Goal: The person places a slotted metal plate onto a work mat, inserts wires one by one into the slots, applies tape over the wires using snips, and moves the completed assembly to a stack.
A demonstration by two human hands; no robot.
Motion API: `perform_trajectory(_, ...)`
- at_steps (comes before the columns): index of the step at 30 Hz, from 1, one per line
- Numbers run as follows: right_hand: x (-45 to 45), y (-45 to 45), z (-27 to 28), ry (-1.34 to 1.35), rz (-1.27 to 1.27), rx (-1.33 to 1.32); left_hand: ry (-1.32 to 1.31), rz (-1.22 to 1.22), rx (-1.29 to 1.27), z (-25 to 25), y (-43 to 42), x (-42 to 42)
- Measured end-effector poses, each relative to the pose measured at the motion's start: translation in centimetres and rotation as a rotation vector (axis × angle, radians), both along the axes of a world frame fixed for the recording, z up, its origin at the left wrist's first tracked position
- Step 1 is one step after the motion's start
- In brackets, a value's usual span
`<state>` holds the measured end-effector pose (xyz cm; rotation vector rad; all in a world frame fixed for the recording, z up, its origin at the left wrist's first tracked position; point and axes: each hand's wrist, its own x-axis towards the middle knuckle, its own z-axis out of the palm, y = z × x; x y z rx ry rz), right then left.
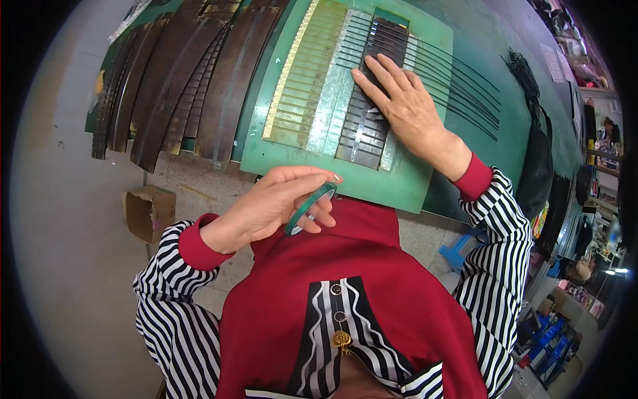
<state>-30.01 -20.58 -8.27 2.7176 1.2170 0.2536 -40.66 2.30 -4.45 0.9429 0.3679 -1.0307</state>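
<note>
Our left hand (271, 199) pinches the green tape roll (304, 209), while our open right hand (413, 112) lies flat on the dark strip (387, 41), whose length points away from us.

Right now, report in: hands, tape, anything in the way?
Left hand holding green tape. Right hand on dark strip. Black strands jut right, past green board.

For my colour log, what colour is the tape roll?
Dark green; the head view shows the tape roll best, in the left hand.
</note>
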Motion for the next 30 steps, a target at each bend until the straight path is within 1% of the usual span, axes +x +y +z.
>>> perform_trajectory(4, -1.9, 0.2, 0.1, 0.023, 0.023, 0.053, -0.017, -0.009, 0.032, -1.3, 0.1, 0.0)
perform_trajectory(8, -4.9, 0.6, 0.8, 0.145, 0.028, 0.115, -0.021, -0.04, 0.044, -2.1, 0.2, 0.1)
perform_trajectory(11, -6.5, 0.7, 1.6, 0.2, 0.114, 0.205, -0.014, 0.011, 0.046, -2.2, -0.2, 0.1)
perform_trajectory(12, -6.4, 0.6, 2.2, 0.204, 0.108, 0.209, -0.009, 0.005, 0.05, -2.3, -0.2, 0.2)
perform_trajectory(15, -4.8, 0.3, 4.6, 0.331, -0.078, 0.361, 0.019, -0.016, 0.013, -2.3, -0.2, 0.5)
perform_trajectory(16, -4.4, 0.2, 4.5, 0.336, -0.076, 0.363, 0.023, -0.015, 0.015, -2.2, -0.3, 0.5)
perform_trajectory(19, -3.1, 0.0, 4.0, 0.375, -0.305, 0.408, 0.018, -0.006, 0.035, -1.9, -0.6, 0.6)
perform_trajectory(20, -3.3, 0.1, 3.7, 0.38, -0.303, 0.404, 0.022, -0.002, 0.033, -1.9, -0.7, 0.7)
perform_trajectory(23, -4.7, 0.8, 2.2, 0.216, -0.242, 0.323, 0.009, 0.025, 0.016, -2.1, -0.9, 0.6)
perform_trajectory(28, -7.0, 0.8, 2.1, 0.324, -0.164, 0.331, 0.028, 0.033, -0.011, -2.2, -0.7, 0.6)
perform_trajectory(30, -7.4, 0.8, 1.9, 0.344, -0.114, 0.401, 0.029, 0.048, -0.021, -2.3, -0.8, 0.5)
